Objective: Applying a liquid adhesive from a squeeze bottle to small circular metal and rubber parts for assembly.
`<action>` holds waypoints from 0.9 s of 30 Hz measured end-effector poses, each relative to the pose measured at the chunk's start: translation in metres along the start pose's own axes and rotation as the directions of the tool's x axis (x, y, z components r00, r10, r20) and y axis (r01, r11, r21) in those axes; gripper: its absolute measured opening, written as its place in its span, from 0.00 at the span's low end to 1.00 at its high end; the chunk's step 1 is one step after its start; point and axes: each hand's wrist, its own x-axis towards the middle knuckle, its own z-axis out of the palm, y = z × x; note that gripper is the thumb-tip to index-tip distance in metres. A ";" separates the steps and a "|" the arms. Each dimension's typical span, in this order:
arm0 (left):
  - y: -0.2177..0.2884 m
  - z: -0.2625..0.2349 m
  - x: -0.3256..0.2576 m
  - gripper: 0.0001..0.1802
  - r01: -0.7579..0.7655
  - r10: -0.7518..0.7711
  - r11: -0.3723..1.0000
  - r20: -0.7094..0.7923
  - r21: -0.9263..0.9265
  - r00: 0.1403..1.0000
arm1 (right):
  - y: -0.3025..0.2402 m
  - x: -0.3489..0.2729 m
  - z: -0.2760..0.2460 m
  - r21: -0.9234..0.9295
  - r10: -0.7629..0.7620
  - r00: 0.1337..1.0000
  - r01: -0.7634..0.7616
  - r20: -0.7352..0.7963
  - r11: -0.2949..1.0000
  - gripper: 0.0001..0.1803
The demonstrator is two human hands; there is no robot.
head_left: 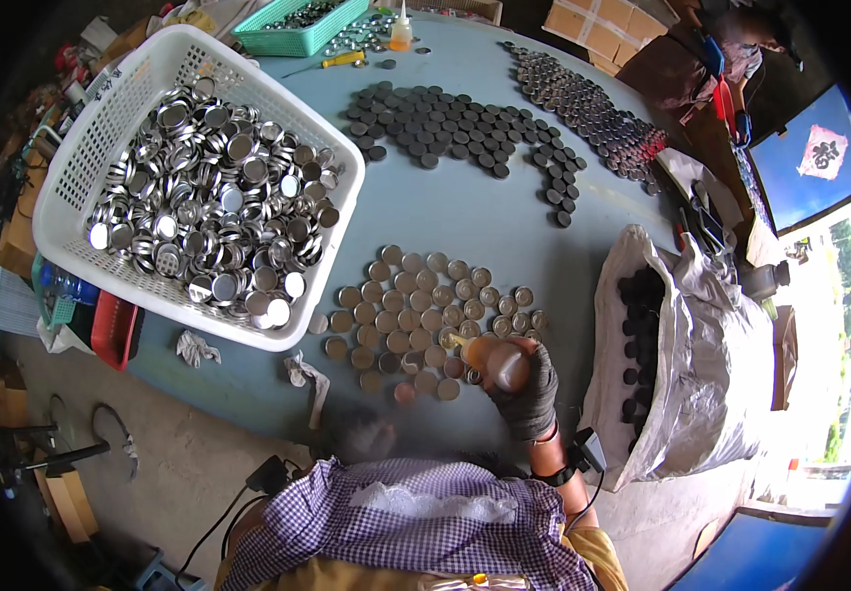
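Right of the right hand's fingers point(544, 370), a strip of desk point(565, 295) leaves room to pass, up to the bulky white sack point(716, 364). Left of them, silver discs point(408, 320) crowd the surface; an open band lies beyond, before the dark discs point(460, 128). Farther left, the white basket point(352, 187) walls off passage. Nearer the body, a blurred dark shape point(366, 433) possibly obstructs.

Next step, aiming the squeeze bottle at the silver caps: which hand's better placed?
Right, probably: the right hand grips the squeeze bottle, nozzle toward the silver caps. The left hand is blurred, its grip unclear.
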 end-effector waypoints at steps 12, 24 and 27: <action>0.008 -0.007 0.011 0.11 0.033 -0.033 0.998 -0.010 0.051 0.999 | -0.001 -0.046 -0.024 0.014 0.038 0.998 -0.038 -0.040 0.999 0.30; 0.010 -0.017 0.021 0.11 -0.027 0.029 0.999 0.073 -0.031 0.997 | 0.007 -0.050 -0.017 -0.006 0.077 0.997 -0.077 -0.001 0.997 0.30; 0.012 -0.016 0.019 0.11 0.002 -0.001 1.000 0.056 -0.003 0.998 | 0.007 -0.050 -0.017 -0.029 0.091 0.996 -0.091 0.013 0.995 0.30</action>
